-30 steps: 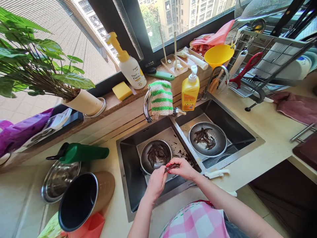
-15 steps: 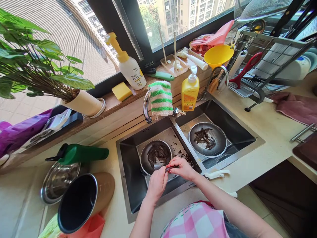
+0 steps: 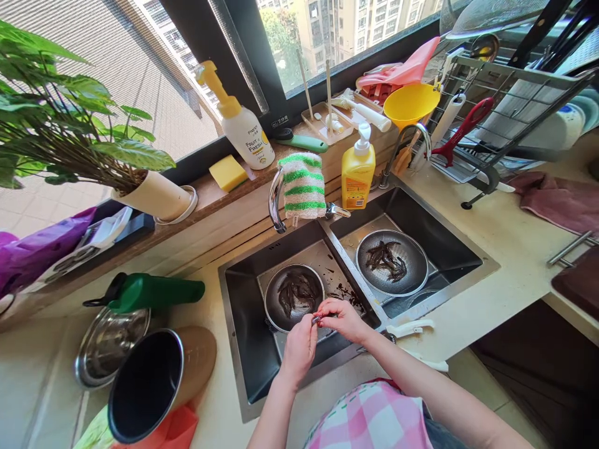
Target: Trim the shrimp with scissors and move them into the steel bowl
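Over the front of the left sink basin, my left hand (image 3: pixel 300 343) and my right hand (image 3: pixel 341 319) meet with their fingers pinched on a small dark fish (image 3: pixel 316 319). Most of it is hidden by my fingers, and red stains show on the fingertips. Just beyond my hands, a round strainer pan (image 3: pixel 272 312) sits in the left basin with a heap of slim dark fish (image 3: pixel 297 293). In the right basin, another strainer pan (image 3: pixel 416 274) carries several more dark fish (image 3: pixel 387 259). Dark scraps (image 3: pixel 349 294) lie on the basin floor beside my right hand.
White-handled scissors (image 3: pixel 412 328) rest on the sink's front edge by my right forearm. A faucet (image 3: pixel 275 206) with a striped cloth (image 3: pixel 303 187) and a yellow soap bottle (image 3: pixel 358 174) stand behind. Left are a dark pot (image 3: pixel 147 380) and green bottle (image 3: pixel 159 292); right, a dish rack (image 3: pixel 510 93).
My fingers have shifted slightly around the small fish, and less of it shows between them. The view has moved a little; the pans and other things stay put.
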A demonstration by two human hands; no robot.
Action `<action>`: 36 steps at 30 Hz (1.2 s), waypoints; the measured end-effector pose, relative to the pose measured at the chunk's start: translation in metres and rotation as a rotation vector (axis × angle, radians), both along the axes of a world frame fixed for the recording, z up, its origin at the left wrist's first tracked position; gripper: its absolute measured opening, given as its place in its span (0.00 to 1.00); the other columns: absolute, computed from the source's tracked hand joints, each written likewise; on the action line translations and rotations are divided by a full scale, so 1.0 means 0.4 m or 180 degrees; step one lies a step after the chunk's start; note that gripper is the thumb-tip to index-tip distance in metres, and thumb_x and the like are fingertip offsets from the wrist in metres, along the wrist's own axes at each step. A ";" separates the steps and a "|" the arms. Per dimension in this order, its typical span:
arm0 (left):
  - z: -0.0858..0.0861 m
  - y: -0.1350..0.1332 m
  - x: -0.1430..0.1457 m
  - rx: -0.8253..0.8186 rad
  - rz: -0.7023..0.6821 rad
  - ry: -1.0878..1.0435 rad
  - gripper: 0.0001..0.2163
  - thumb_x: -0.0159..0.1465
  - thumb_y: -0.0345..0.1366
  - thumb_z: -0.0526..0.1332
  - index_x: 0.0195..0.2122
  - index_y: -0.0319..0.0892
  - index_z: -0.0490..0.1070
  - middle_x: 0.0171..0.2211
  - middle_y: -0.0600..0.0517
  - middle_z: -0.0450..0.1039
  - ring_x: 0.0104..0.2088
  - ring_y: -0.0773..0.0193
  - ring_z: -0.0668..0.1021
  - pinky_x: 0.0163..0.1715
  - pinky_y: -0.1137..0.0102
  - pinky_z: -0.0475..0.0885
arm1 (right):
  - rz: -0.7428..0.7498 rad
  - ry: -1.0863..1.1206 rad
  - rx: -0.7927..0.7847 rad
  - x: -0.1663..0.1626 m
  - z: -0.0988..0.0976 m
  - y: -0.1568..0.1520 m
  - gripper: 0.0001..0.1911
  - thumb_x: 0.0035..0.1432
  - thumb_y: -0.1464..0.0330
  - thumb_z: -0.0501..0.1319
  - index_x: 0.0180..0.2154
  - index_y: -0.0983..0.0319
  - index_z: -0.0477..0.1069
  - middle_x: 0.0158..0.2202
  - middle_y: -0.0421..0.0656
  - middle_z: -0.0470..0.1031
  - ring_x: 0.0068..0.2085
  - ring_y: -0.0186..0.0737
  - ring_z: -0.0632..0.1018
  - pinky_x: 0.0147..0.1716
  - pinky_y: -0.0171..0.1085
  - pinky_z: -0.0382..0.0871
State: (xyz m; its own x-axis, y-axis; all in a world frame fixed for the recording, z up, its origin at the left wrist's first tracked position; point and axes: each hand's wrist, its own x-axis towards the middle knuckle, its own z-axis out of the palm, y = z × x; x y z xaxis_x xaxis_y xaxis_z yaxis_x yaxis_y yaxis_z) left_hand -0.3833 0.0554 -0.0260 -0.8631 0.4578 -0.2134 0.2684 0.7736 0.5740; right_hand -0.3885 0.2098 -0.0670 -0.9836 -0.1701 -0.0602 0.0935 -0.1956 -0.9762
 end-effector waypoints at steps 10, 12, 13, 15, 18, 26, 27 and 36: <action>-0.005 0.007 0.015 0.0284 0.0326 -0.0196 0.11 0.65 0.36 0.41 0.39 0.41 0.60 0.29 0.49 0.69 0.27 0.64 0.72 0.27 0.71 0.64 | -0.0247 -0.0547 -0.0579 0.017 -0.012 -0.030 0.09 0.41 0.62 0.67 0.25 0.61 0.75 0.29 0.40 0.71 0.33 0.34 0.71 0.36 0.35 0.66; -0.007 0.008 0.019 0.0337 0.0398 -0.0243 0.11 0.65 0.36 0.41 0.39 0.41 0.60 0.29 0.49 0.70 0.27 0.64 0.72 0.27 0.71 0.65 | -0.0315 -0.0604 -0.0660 0.019 -0.004 -0.037 0.10 0.41 0.61 0.67 0.25 0.61 0.75 0.29 0.40 0.72 0.33 0.34 0.71 0.37 0.35 0.66; -0.009 0.008 0.022 0.0358 0.0438 -0.0258 0.11 0.65 0.36 0.41 0.40 0.40 0.60 0.29 0.49 0.70 0.26 0.64 0.72 0.27 0.71 0.65 | -0.0331 -0.0619 -0.0675 0.019 0.001 -0.039 0.10 0.41 0.61 0.67 0.25 0.61 0.75 0.29 0.40 0.72 0.33 0.34 0.71 0.37 0.35 0.66; -0.014 0.009 0.027 0.0382 0.0524 -0.0272 0.11 0.65 0.37 0.41 0.40 0.40 0.60 0.28 0.49 0.69 0.26 0.64 0.72 0.26 0.71 0.65 | -0.0324 -0.0640 -0.0660 0.017 0.011 -0.042 0.10 0.41 0.61 0.67 0.24 0.61 0.75 0.28 0.40 0.72 0.33 0.34 0.71 0.36 0.35 0.66; -0.019 0.012 0.033 0.0406 0.0619 -0.0289 0.12 0.65 0.37 0.41 0.40 0.39 0.60 0.28 0.48 0.69 0.27 0.64 0.72 0.27 0.70 0.65 | -0.0298 -0.0606 -0.0542 0.013 0.018 -0.041 0.09 0.43 0.62 0.66 0.24 0.61 0.75 0.28 0.40 0.72 0.32 0.34 0.71 0.35 0.35 0.66; -0.021 0.023 0.039 0.0474 0.0766 -0.0351 0.12 0.65 0.38 0.42 0.38 0.40 0.61 0.27 0.50 0.68 0.26 0.64 0.72 0.26 0.71 0.64 | -0.0403 -0.0523 0.0019 0.024 -0.004 -0.049 0.07 0.49 0.65 0.61 0.26 0.62 0.74 0.27 0.41 0.74 0.31 0.35 0.72 0.33 0.34 0.66; -0.022 0.024 0.040 0.0492 0.0785 -0.0365 0.12 0.65 0.38 0.42 0.38 0.40 0.61 0.27 0.50 0.68 0.26 0.64 0.72 0.26 0.71 0.64 | -0.0462 -0.0515 0.0115 0.025 -0.006 -0.051 0.07 0.50 0.65 0.60 0.26 0.62 0.74 0.27 0.41 0.74 0.31 0.35 0.72 0.33 0.34 0.66; -0.012 0.025 0.038 0.0504 0.0703 -0.0594 0.11 0.65 0.39 0.43 0.36 0.41 0.60 0.27 0.52 0.68 0.26 0.66 0.71 0.27 0.72 0.63 | -0.0602 -0.0504 0.0412 0.026 -0.008 -0.045 0.07 0.51 0.68 0.56 0.26 0.62 0.71 0.25 0.40 0.71 0.29 0.34 0.70 0.29 0.32 0.65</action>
State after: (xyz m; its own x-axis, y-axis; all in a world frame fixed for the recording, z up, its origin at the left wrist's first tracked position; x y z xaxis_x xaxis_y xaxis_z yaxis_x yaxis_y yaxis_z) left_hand -0.3679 0.0654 -0.0309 -0.8979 0.3040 -0.3183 -0.0170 0.6985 0.7154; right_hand -0.3780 0.1919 -0.0702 -0.9738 0.0348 -0.2248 0.2205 -0.0987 -0.9704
